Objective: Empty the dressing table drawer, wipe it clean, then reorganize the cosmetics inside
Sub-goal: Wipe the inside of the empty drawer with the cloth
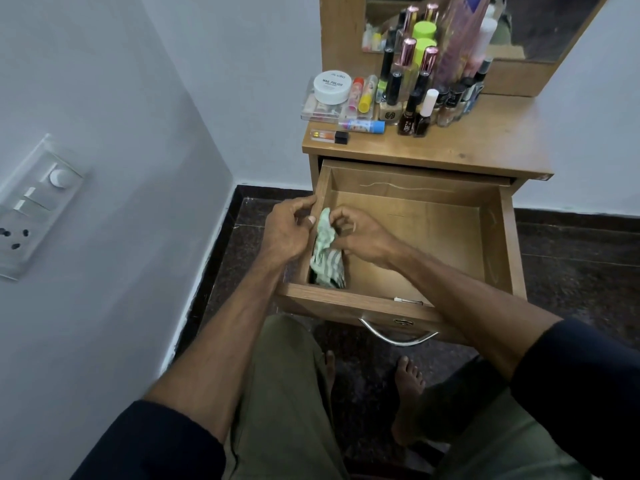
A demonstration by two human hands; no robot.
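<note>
Wooden drawer (498, 237) stands pulled out at frame centre, bare inside. 2 hands, left hand (287, 230) and right hand (360, 237), pinch a striped cloth (325, 251) at its left wall; its long axis runs near-to-far. Loosely bunched, it could snag or miss corners. Cosmetics (408, 84) crowd the tabletop beyond.

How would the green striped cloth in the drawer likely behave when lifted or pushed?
The cloth is probably floppy: it hangs crumpled between the left hand and right hand. It looks thin, so likely light. Pushed along the drawer floor, it would likely bunch rather than slide flat.
</note>
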